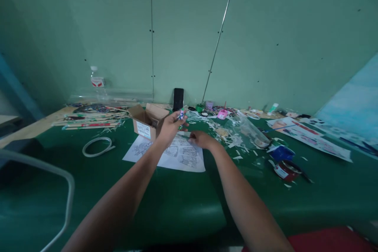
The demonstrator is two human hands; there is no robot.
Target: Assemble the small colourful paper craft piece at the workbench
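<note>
My left hand (170, 126) is raised beside the cardboard box, its fingers closed around a small, multicoloured piece (181, 114) in green, white and purple. What kind of thing that is, I cannot tell. Lower and to the right, my right hand (202, 140) has its fingers pinched together just over the far edge of a printed paper sheet (165, 162). A pale strip (185, 134) shows at those fingertips; whether they grip it is unclear. Line drawings cover the sheet, which lies flat on the green tabletop. The open cardboard box (141, 120) stands at its far left corner.
Painted sticks (88, 124) and a coiled clear tube (97, 147) lie left. A phone (178, 99) leans on the wall near paint pots (222, 114). Paper scraps (236, 140), a blue container (282, 153), a dark red jar (287, 170) and a painted sheet (313, 138) are right.
</note>
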